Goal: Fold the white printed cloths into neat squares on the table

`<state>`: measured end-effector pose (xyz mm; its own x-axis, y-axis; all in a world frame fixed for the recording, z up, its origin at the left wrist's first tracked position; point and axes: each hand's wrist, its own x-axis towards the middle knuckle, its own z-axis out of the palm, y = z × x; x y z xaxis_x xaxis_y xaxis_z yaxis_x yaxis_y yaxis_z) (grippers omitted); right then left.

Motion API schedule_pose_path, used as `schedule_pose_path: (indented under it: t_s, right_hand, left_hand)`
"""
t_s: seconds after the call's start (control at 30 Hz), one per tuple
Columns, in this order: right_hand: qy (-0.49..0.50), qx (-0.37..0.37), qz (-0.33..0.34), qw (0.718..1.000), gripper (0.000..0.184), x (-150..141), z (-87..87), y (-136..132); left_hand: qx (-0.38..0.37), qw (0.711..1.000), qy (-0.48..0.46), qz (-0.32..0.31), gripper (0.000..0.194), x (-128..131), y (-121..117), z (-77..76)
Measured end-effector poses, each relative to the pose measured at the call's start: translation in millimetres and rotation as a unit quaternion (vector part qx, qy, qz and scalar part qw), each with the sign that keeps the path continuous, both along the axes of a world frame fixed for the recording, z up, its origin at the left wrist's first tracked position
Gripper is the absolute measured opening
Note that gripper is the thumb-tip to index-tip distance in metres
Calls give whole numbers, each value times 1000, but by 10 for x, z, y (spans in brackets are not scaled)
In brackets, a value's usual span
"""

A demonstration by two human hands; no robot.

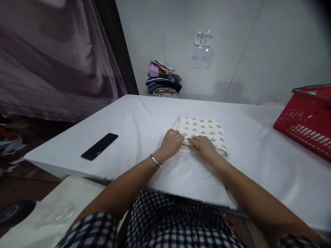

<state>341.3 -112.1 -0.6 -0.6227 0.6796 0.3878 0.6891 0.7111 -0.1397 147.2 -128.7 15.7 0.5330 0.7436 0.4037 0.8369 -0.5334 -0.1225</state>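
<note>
Checked clothing [157, 237] is seen nearest; the folded cloth [198, 128] is grasped by the left hand [171, 142] and right hand [204, 146]; its layers could be skewed by uneven pulling.

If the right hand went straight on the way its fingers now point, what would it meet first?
Most likely the fingertips of the left hand, close by across the near part of the folded cloth that the right hand already touches. Depth is unclear, so it might pass slightly over or under them.
</note>
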Motion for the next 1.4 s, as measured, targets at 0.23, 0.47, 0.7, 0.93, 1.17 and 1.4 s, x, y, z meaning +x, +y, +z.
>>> schedule_pose_path:
  t_s: [0.23, 0.47, 0.7, 0.93, 1.17, 1.4]
  right_hand:
    - [4, 25, -19, 999, 25, 281, 83, 42]
    - [-66, 11, -3, 998, 24, 213, -30, 19]
    - [-90, 7, 10, 996, 25, 201, -6, -9]
    - [-109, 17, -11, 994, 25, 173, 0, -37]
    - [-116, 8, -35, 993, 23, 143, 0, -31]
    - [-59, 11, -48, 997, 32, 590, -15, -87]
  left_hand:
    - [59, 998, 16, -19, 30, -46, 94, -22]
    - [34, 998, 32, -36, 29, -142, 18, -232]
    - [40, 999, -7, -17, 30, -194, -23, -265]
    - [-4, 999, -47, -6, 24, -144, -32, -209]
    - [-4, 993, -62, -100, 27, 131, -24, -197]
    - [14, 989, -103, -109, 25, 112, 51, -435]
